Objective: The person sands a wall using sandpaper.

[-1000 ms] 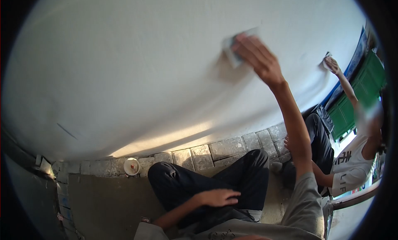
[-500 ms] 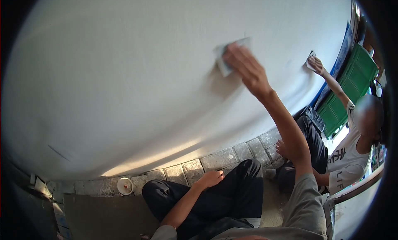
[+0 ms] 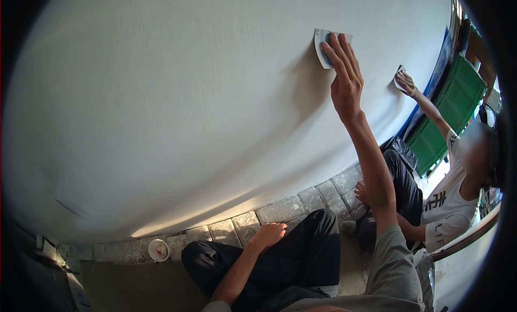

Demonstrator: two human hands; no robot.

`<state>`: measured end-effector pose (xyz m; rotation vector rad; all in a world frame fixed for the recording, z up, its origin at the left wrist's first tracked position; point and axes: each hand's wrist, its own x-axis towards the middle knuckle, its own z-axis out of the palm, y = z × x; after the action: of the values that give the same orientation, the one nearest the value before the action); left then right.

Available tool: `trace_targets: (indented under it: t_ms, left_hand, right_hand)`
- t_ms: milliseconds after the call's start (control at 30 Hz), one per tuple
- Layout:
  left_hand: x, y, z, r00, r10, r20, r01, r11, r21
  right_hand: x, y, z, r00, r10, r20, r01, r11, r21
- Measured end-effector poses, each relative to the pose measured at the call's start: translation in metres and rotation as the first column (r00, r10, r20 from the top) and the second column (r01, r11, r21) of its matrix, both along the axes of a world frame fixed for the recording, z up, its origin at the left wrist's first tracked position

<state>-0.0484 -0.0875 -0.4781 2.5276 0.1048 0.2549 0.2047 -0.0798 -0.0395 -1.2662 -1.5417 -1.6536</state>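
Higher and further right along the big, pale, smooth wall (image 3: 161, 85), the bare right hand (image 3: 347, 85) has slid with its thin white sheet of paper with blue print (image 3: 320, 42), while the bare left hand (image 3: 269, 235) has hardly moved. Closest are the crossed legs in dark cloth trousers (image 3: 258, 271), and the left hand lies over them, fingers a bit bent; its palm is hidden, so I cannot tell if it holds anything. A small round white cup (image 3: 151, 251) sits on the floor near the left knee. Up on the wall, the right hand's fingers are long and nearly straight, just a little apart, pressing the paper to the wall; the thumb is hidden. This looks like the rubbing step, and the next move seems to call for pressing the paper flat as it slides. Tiny marks in the paper's corner are too small to read. Further off, another person's hand (image 3: 407, 84) holds a folded bit of paper (image 3: 399, 78) on the wall. That person's white cloth shirt (image 3: 455, 204) says "LIF", under a big dark sign. Behind is a green panel (image 3: 447, 115).
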Motion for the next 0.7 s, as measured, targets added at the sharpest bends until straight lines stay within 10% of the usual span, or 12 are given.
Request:
trace_targets:
  t_ms: [167,367,500,567,700]
  left_hand:
    - [0.0,0.002,-0.004,0.999,-0.038,0.006,0.038,0.999,0.038]
    - [-0.004,0.001,0.012,1.0,-0.018,-0.012,0.019,0.998,0.052]
    - [-0.002,0.002,0.0,0.999,-0.036,0.011,0.035,0.997,0.071]
    - [-0.004,0.002,0.002,1.0,-0.031,0.005,0.031,0.999,0.04]
    - [-0.003,0.003,-0.002,1.0,-0.025,-0.012,0.026,0.998,0.055]
  right_hand:
    - [-0.022,-0.007,-0.012,0.956,0.14,0.257,-0.029,0.918,-0.396]
    - [-0.005,-0.006,0.02,0.97,0.124,-0.21,-0.087,0.98,0.179]
    - [-0.029,-0.014,-0.022,0.975,0.115,0.192,-0.017,0.895,-0.446]
    - [-0.017,-0.014,-0.025,0.933,0.147,0.33,0.019,0.893,-0.45]
    - [-0.003,-0.007,-0.003,0.984,0.009,-0.18,0.012,0.993,0.115]
